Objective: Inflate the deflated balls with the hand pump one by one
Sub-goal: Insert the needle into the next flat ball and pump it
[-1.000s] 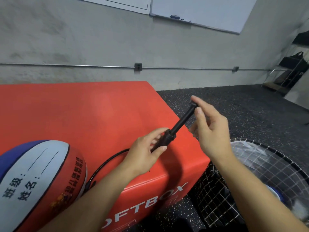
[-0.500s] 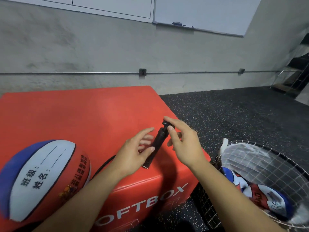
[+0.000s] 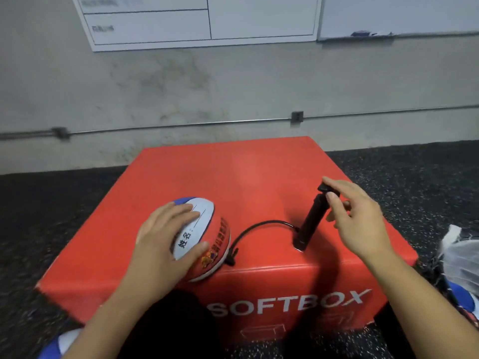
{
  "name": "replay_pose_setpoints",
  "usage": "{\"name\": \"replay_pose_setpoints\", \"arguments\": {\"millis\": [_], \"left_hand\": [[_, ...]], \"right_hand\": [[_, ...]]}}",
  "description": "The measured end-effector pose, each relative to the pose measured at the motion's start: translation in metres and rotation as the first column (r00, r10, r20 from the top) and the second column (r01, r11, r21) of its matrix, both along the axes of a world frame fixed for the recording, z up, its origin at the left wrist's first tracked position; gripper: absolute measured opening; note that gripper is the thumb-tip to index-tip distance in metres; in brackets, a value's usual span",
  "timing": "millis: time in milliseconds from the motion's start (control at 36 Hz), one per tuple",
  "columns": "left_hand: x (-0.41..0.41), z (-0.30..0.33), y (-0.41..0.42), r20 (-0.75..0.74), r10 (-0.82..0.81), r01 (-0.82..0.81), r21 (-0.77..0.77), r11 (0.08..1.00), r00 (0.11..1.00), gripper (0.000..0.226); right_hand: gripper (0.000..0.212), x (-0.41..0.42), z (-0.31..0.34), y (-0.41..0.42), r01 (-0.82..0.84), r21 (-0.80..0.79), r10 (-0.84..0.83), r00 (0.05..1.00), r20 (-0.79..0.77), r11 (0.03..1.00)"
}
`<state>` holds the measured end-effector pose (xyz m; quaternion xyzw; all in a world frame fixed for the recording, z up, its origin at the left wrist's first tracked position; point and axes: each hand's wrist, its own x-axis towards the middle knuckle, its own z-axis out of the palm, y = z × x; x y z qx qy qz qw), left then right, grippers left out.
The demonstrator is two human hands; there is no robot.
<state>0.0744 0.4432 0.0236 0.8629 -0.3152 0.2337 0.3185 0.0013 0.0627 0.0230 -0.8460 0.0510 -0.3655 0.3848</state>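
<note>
Both hands are on the job: the left hand lies flat with spread fingers over the top of the ball, steadying it, while the right hand has loosely straightened fingers at the top of the hand pump, forefinger and thumb touching its handle, not wrapped around it. Ball sits on the near left of the red box, pump standing tilted to its right, base on the box top. Black hose arcs from the pump's foot to the ball's side. Box reads SOFTBOX on its front. Wire basket at the right edge, whiteboard on the wall behind.
</note>
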Motion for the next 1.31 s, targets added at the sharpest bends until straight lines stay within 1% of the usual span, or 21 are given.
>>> {"name": "replay_pose_setpoints", "arguments": {"millis": [56, 83, 167, 222, 250, 333, 528, 583, 694, 833, 944, 1028, 1111, 1167, 1222, 1306], "left_hand": [[-0.002, -0.011, 0.013, -0.018, 0.067, -0.065, 0.073, 0.995, 0.998, 0.081], [-0.004, -0.014, 0.017, -0.064, 0.1, -0.093, 0.094, 0.991, 0.993, 0.091], [-0.006, -0.017, 0.024, -0.269, 0.124, -0.1, 0.1, 0.99, 0.955, 0.121], [-0.001, -0.019, 0.027, -0.312, 0.116, -0.094, 0.086, 0.992, 0.943, 0.135], [0.002, -0.019, 0.027, -0.317, 0.117, -0.095, 0.084, 0.992, 0.941, 0.138], [0.01, -0.014, 0.027, -0.294, 0.12, -0.101, 0.076, 0.992, 0.948, 0.133], [0.023, -0.011, 0.023, -0.151, 0.122, -0.112, 0.077, 0.991, 0.981, 0.115], [0.026, -0.012, 0.022, -0.138, 0.116, -0.108, 0.063, 0.992, 0.984, 0.113], [0.034, -0.015, 0.016, -0.191, 0.074, -0.082, -0.037, 0.996, 0.979, 0.115], [0.049, -0.009, -0.001, -0.161, 0.076, -0.098, -0.132, 0.986, 0.984, 0.115], [0.067, -0.013, -0.007, -0.196, 0.104, -0.127, -0.105, 0.986, 0.975, 0.113], [0.08, -0.017, -0.006, -0.231, 0.083, -0.101, -0.067, 0.993, 0.969, 0.112], [0.09, -0.019, -0.009, -0.25, 0.047, -0.081, -0.125, 0.989, 0.967, 0.114], [0.093, -0.019, -0.013, -0.282, 0.016, -0.072, -0.191, 0.979, 0.959, 0.115], [0.095, -0.019, -0.02, -0.291, -0.001, -0.067, -0.224, 0.972, 0.957, 0.117], [0.099, -0.018, -0.03, -0.294, -0.008, -0.068, -0.246, 0.967, 0.956, 0.111]], "right_hand": [[0.034, 0.003, 0.0, 0.004, -0.031, 0.014, 0.031, 1.0, 0.004, 0.999], [0.034, 0.003, 0.0, 0.007, -0.046, 0.019, 0.045, 0.999, 0.008, 0.999], [0.034, 0.004, 0.0, 0.011, -0.071, 0.016, 0.071, 0.997, 0.017, 0.997], [0.034, 0.005, 0.0, 0.012, -0.075, 0.012, 0.075, 0.997, 0.011, 0.997], [0.034, 0.006, 0.0, 0.012, -0.079, 0.015, 0.079, 0.997, 0.006, 0.997], [0.034, 0.007, 0.0, 0.012, -0.082, 0.009, 0.082, 0.997, -0.004, 0.997], [0.035, 0.007, 0.003, 0.015, -0.07, 0.016, 0.07, 0.998, -0.006, 0.997], [0.035, 0.006, 0.003, 0.015, -0.07, 0.011, 0.07, 0.998, -0.006, 0.997], [0.034, 0.004, 0.004, 0.014, -0.042, 0.022, 0.042, 0.999, -0.01, 0.999], [0.034, 0.003, 0.004, 0.011, 0.001, 0.041, -0.001, 1.0, -0.008, 0.999], [0.033, 0.002, 0.003, 0.005, 0.019, 0.068, -0.019, 1.0, -0.006, 0.998], [0.032, 0.004, 0.002, -0.001, 0.043, 0.115, -0.042, 0.999, -0.015, 0.992], [0.031, 0.013, -0.003, -0.009, 0.068, 0.151, -0.064, 0.997, -0.036, 0.986], [0.034, 0.024, -0.006, -0.013, 0.076, 0.168, -0.068, 0.996, -0.05, 0.983], [0.04, 0.039, -0.009, -0.013, 0.072, 0.182, -0.065, 0.997, -0.047, 0.981], [0.049, 0.067, -0.013, -0.008, 0.076, 0.173, -0.069, 0.996, -0.05, 0.982]]}}
